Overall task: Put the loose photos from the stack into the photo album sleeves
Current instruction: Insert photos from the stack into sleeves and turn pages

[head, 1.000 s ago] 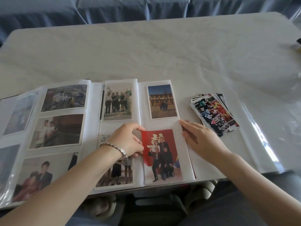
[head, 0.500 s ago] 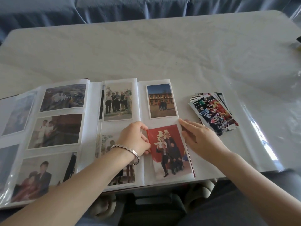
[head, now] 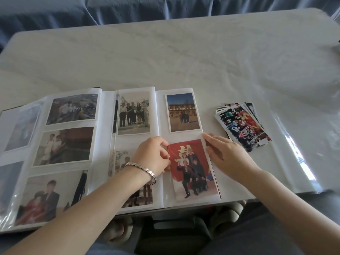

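An open photo album lies at the table's near edge, with several photos in its sleeves. A red portrait photo sits tilted in the lower sleeve of the rightmost page. My left hand, with a silver bracelet on its wrist, pinches that photo's upper left corner. Fingers straight, my right hand rests on the page's right edge beside the photo. The stack of loose photos lies on the table to the right of the album.
The white table runs far back, under a clear plastic cover with folds at the right. Blue cloth hangs behind the table. A dark bag sits under the near edge.
The red photo has slid to the right and further into the lower sleeve, pushed by my left hand. My right hand has stayed at the page's right edge.
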A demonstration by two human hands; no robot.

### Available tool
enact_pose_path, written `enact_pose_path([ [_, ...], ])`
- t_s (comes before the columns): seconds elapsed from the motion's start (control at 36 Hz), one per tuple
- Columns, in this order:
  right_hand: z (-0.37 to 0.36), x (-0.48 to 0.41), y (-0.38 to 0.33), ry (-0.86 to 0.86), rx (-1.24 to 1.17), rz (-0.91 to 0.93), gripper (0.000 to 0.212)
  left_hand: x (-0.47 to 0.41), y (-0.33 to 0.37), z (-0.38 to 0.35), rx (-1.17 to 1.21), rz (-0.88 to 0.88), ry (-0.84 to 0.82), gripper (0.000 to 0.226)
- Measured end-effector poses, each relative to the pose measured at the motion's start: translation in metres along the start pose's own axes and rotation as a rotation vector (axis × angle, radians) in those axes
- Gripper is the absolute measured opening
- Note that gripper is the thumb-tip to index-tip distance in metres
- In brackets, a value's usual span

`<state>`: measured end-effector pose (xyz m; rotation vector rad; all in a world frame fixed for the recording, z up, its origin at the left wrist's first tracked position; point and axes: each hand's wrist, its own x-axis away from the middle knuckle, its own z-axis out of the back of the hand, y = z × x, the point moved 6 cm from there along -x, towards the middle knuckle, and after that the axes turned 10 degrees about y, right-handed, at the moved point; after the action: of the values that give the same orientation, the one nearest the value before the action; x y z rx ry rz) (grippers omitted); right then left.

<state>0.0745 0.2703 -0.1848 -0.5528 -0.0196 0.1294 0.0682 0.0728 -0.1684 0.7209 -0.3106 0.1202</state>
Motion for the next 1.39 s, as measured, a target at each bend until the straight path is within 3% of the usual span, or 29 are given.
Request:
enact_pose_path([
  [0.14,0.000,0.000,-0.001,0.004,-0.008,0.001,0.045,-0.002,0.000,0.002,0.007,0.003,-0.001,0.031],
  [0.28,0.000,0.001,-0.001,0.007,-0.002,0.000,0.045,0.008,-0.008,0.000,0.133,0.073,0.103,0.016],
  [0.42,-0.001,0.001,0.000,0.001,-0.011,-0.003,0.045,0.012,-0.013,-0.004,0.238,0.179,0.019,0.018],
  [0.67,-0.001,0.001,0.000,0.000,-0.018,-0.011,0.045,0.019,-0.015,-0.009,0.231,0.210,-0.059,0.019],
  [0.92,-0.002,0.001,0.001,0.006,-0.020,-0.013,0.045,0.017,-0.014,-0.012,0.222,0.197,-0.140,0.017],
  [1.19,-0.002,0.001,0.001,-0.015,0.001,-0.026,0.045,0.018,-0.010,-0.015,0.162,0.170,-0.111,0.017],
  [1.39,-0.004,0.002,-0.004,-0.083,0.069,-0.059,0.049,0.025,-0.002,-0.011,0.076,0.029,-0.104,0.009],
])
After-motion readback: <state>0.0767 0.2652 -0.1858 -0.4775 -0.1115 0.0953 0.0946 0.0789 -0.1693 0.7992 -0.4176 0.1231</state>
